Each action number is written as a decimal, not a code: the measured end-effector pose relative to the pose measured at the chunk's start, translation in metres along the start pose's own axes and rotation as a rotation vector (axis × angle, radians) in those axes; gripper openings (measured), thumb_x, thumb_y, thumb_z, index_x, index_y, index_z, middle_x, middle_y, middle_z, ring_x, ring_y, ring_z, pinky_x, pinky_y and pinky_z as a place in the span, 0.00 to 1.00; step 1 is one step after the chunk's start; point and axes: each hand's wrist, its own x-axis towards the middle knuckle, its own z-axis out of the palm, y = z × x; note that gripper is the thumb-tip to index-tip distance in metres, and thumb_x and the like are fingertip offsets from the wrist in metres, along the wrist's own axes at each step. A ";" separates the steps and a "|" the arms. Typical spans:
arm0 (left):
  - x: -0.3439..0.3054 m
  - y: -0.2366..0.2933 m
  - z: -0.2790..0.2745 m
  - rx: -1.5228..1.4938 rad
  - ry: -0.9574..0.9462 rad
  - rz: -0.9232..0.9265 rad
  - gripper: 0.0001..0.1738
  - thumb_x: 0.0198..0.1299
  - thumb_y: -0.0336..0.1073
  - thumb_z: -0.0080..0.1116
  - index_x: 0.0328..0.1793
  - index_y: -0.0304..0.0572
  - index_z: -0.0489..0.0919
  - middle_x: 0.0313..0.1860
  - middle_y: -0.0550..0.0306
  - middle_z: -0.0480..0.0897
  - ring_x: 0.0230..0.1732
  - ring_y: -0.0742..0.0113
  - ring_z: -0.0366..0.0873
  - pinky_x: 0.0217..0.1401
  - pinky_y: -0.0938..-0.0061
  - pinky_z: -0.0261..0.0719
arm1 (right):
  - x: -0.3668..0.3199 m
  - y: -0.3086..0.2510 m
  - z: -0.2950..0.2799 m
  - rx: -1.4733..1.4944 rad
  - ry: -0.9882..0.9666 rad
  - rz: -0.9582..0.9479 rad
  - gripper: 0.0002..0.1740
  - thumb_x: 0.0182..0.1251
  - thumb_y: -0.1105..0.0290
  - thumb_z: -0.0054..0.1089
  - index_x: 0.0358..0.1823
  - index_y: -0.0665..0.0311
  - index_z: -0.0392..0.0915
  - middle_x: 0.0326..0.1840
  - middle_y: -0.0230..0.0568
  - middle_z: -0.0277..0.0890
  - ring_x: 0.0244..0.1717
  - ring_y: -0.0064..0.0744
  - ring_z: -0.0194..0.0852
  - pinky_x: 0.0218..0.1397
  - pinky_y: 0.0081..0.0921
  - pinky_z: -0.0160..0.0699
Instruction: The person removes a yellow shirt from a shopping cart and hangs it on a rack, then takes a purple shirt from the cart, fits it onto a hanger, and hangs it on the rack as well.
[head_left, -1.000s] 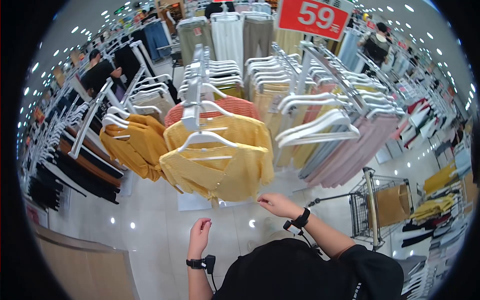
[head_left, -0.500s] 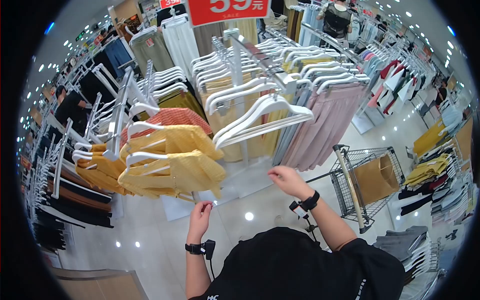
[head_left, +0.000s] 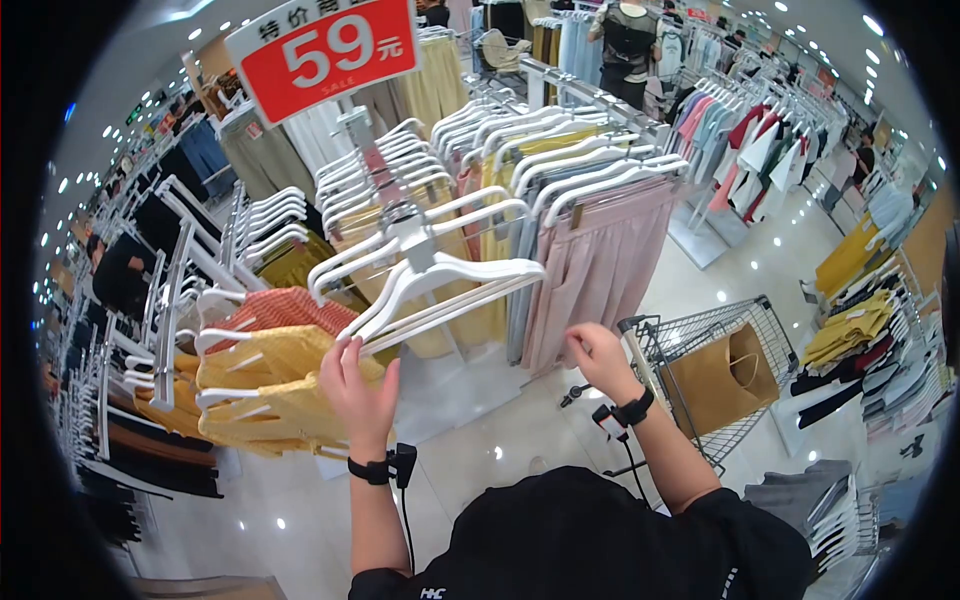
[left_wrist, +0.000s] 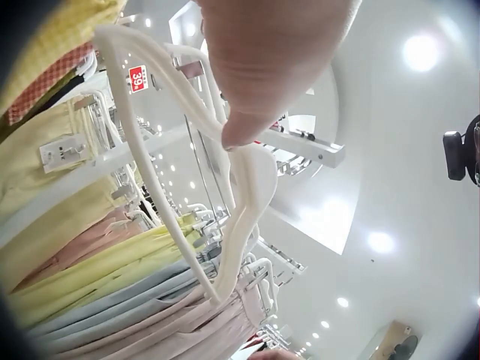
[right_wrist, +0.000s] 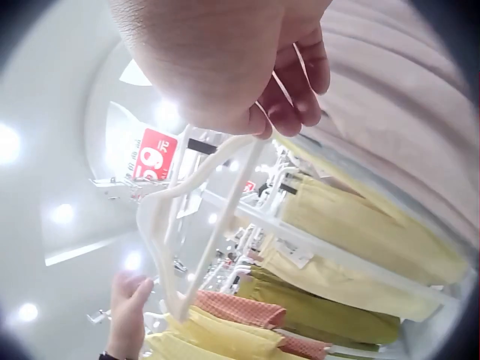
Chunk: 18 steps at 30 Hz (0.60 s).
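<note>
In the head view, my left hand (head_left: pixel 360 395) is raised with its fingers extended, by the left end of a bare white hanger (head_left: pixel 455 268) at the rack's front end. The left wrist view shows that hand (left_wrist: pixel 274 60) overlapping the hanger (left_wrist: pixel 142 142); whether it touches is unclear. My right hand (head_left: pixel 603 362), its fingers loosely bent and holding nothing, is in front of the pink trousers (head_left: pixel 610 255). In the right wrist view its fingers (right_wrist: pixel 300 101) hang apart above the hanger (right_wrist: pixel 154 217). Yellow tops (head_left: pixel 270 385) hang just left of my left hand.
A red price sign (head_left: pixel 325 55) stands above the rack. On the right is a cart (head_left: pixel 785 345) holding a brown paper bag (head_left: pixel 715 375). More clothes racks (head_left: pixel 760 150) stand behind, and folded-over garments (head_left: pixel 850 325) hang at the far right.
The view has turned right and come nearer the bare hanger. My left hand has risen to its left end with the fingers spread out more. My right hand is still loosely bent.
</note>
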 end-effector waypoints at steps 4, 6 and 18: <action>0.022 0.013 0.025 0.055 -0.036 0.008 0.37 0.48 0.40 0.74 0.65 0.39 0.72 0.63 0.44 0.72 0.63 0.45 0.68 0.65 0.54 0.64 | -0.031 0.035 -0.028 -0.124 -0.071 0.074 0.06 0.60 0.75 0.58 0.38 0.66 0.80 0.35 0.48 0.80 0.40 0.51 0.79 0.43 0.40 0.77; 0.030 0.018 0.031 0.074 -0.057 0.013 0.36 0.50 0.40 0.72 0.65 0.39 0.72 0.64 0.44 0.72 0.64 0.45 0.68 0.65 0.54 0.64 | -0.047 0.056 -0.042 -0.156 -0.076 0.176 0.06 0.61 0.74 0.58 0.38 0.66 0.81 0.36 0.49 0.81 0.41 0.50 0.79 0.44 0.39 0.78; 0.037 -0.001 0.052 0.023 -0.138 0.100 0.25 0.60 0.28 0.55 0.65 0.34 0.72 0.60 0.43 0.76 0.61 0.45 0.72 0.65 0.55 0.66 | -0.098 0.074 -0.051 -0.360 0.066 0.357 0.05 0.63 0.72 0.58 0.36 0.65 0.80 0.34 0.49 0.80 0.37 0.52 0.79 0.41 0.42 0.77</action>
